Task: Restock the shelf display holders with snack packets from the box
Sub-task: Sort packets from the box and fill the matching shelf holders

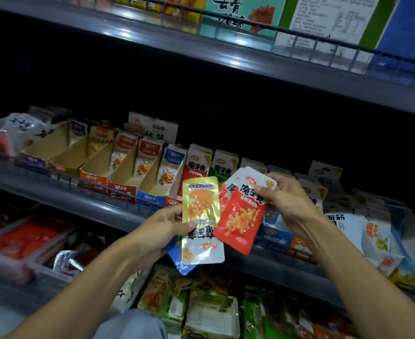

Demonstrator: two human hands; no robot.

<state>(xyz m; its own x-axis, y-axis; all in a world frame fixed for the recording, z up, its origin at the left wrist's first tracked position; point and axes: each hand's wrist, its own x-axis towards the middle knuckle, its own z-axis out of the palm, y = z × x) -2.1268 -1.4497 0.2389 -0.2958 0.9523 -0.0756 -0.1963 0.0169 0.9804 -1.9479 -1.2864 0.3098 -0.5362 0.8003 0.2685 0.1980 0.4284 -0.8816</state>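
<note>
Both grips are pinching packets: left hand (162, 231) holds a gold packet (200, 201) over others, right hand (284, 204) a red packet (240, 216), before the display holders (118, 172).

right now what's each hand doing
Left hand: grips the gold packet and others beneath.
Right hand: grips the red packets.

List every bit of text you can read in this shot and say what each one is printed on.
"魔芋爽": red packets gripped by the right hand.
"魔芋爽": red and green packets in the shelf holders.
"面筋": white pack at right.
Gold packet in the left hand: print blurred.
Upper-shelf boxes, other holders: unreadable.
</note>
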